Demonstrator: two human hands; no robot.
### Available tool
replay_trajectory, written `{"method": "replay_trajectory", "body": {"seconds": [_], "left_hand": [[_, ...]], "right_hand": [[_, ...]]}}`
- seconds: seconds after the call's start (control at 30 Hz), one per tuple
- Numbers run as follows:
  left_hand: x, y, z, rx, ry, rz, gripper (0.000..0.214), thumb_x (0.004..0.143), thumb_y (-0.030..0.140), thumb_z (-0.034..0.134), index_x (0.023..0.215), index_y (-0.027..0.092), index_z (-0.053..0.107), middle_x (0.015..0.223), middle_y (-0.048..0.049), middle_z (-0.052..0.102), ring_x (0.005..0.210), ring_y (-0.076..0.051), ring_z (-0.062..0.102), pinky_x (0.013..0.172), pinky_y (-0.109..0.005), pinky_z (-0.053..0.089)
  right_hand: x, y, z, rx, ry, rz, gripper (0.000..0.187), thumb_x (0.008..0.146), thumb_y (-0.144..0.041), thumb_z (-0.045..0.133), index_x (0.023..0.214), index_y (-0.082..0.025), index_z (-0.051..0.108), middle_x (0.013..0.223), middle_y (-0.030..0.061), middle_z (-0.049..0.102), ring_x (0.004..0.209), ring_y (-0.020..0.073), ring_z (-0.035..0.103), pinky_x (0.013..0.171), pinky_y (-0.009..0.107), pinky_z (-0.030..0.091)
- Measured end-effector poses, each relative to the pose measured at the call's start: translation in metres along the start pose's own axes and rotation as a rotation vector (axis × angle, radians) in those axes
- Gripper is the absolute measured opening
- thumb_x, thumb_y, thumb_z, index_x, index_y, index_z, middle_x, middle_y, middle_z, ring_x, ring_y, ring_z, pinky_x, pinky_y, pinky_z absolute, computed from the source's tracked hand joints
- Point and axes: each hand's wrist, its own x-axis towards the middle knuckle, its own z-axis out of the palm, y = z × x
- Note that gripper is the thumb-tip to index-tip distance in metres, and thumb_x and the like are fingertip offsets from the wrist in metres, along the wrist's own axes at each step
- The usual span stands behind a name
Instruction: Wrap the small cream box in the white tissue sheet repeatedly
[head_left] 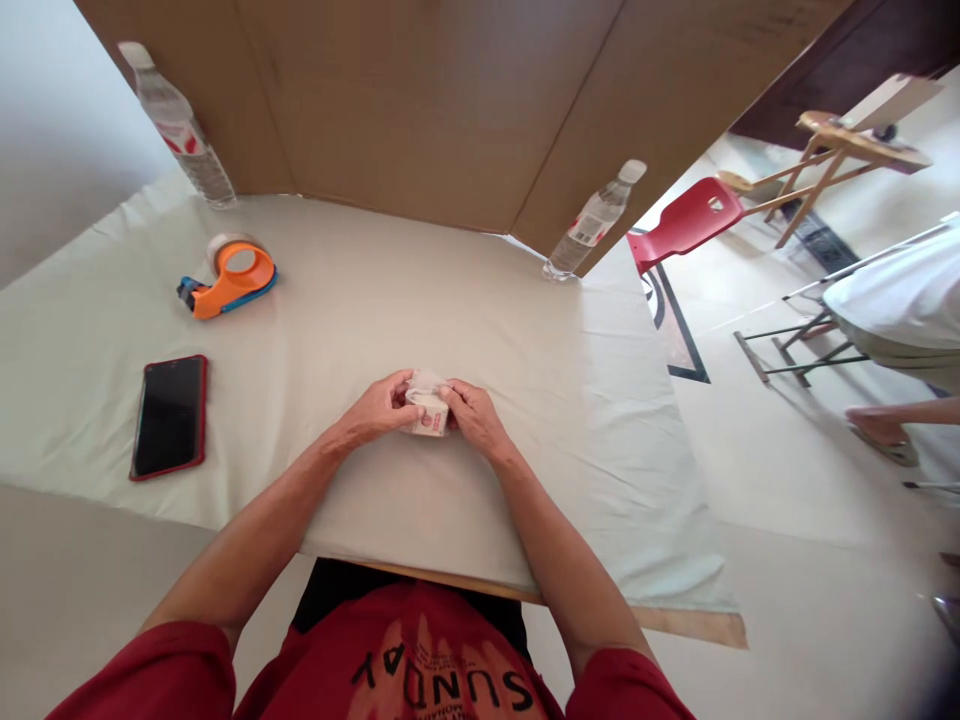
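Box (430, 416) held between left hand (381, 408) and right hand (478, 416).

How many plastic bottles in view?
2. One bottle stands by the left edge of the cardboard, another bottle by its right edge. Any behind the cardboard would be hidden.

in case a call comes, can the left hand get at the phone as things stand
Probably yes: only tablecloth shows between the left hand and the phone. But that hand is holding the small box, so it likely must let go first.
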Motion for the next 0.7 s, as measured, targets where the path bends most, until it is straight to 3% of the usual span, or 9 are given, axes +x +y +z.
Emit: {"method": "replay_trajectory", "body": {"seconds": [0.13,0.2,0.27,0.4,0.53,0.7], "left_hand": [[0.000,-0.001,0.000,0.005,0.008,-0.043,0.094,0.067,0.030,0.071,0.150,0.008,0.032,0.116,-0.0145,0.069,0.102,-0.025,0.067,0.087,-0.036,0.053],[-0.001,-0.002,0.000,-0.011,-0.008,-0.046,0.097,0.068,0.030,0.072,0.152,0.009,0.029,0.116,-0.0148,0.068,0.101,-0.025,0.067,0.086,-0.035,0.053],[-0.002,-0.003,0.000,-0.046,-0.033,-0.047,0.098,0.069,0.032,0.074,0.152,0.011,0.028,0.119,-0.0155,0.067,0.103,-0.025,0.067,0.084,-0.034,0.053],[-0.003,-0.004,0.000,-0.103,-0.073,-0.043,0.102,0.068,0.032,0.077,0.154,0.013,0.025,0.123,-0.0161,0.065,0.103,-0.025,0.067,0.083,-0.033,0.054],[-0.003,-0.005,-0.001,-0.076,-0.091,-0.022,0.100,0.069,0.031,0.077,0.154,0.015,0.027,0.119,-0.0137,0.065,0.100,-0.023,0.068,0.083,-0.032,0.054],[-0.003,-0.002,0.000,-0.064,-0.114,-0.048,0.100,0.069,0.031,0.077,0.154,0.016,0.026,0.119,-0.0129,0.065,0.093,-0.020,0.069,0.080,-0.031,0.054]], "right_hand": [[-0.004,0.007,0.002,-0.160,0.275,-0.189,0.032,0.090,-0.039,0.050,0.109,-0.019,0.065,0.100,0.0077,0.066,0.084,0.0189,0.060,0.073,0.032,0.051],[-0.007,0.009,-0.001,-0.216,0.344,-0.274,0.031,0.091,-0.039,0.051,0.111,-0.020,0.066,0.112,0.0106,0.064,0.098,0.0214,0.061,0.078,0.034,0.052],[-0.010,0.011,-0.004,-0.253,0.323,-0.333,0.029,0.093,-0.041,0.052,0.110,-0.023,0.068,0.121,0.0113,0.061,0.113,0.0238,0.058,0.091,0.039,0.051],[-0.012,0.014,-0.008,-0.301,0.180,-0.350,0.035,0.095,-0.046,0.051,0.112,-0.023,0.070,0.140,0.0124,0.054,0.133,0.0271,0.047,0.114,0.049,0.036],[-0.010,0.015,-0.008,-0.304,0.080,-0.331,0.043,0.097,-0.055,0.044,0.109,-0.024,0.072,0.150,0.0091,0.047,0.141,0.0274,0.040,0.117,0.049,0.032],[-0.007,0.016,-0.006,-0.302,0.006,-0.310,0.054,0.096,-0.064,0.038,0.100,-0.023,0.072,0.147,0.0104,0.051,0.141,0.0274,0.040,0.119,0.049,0.028]]}}
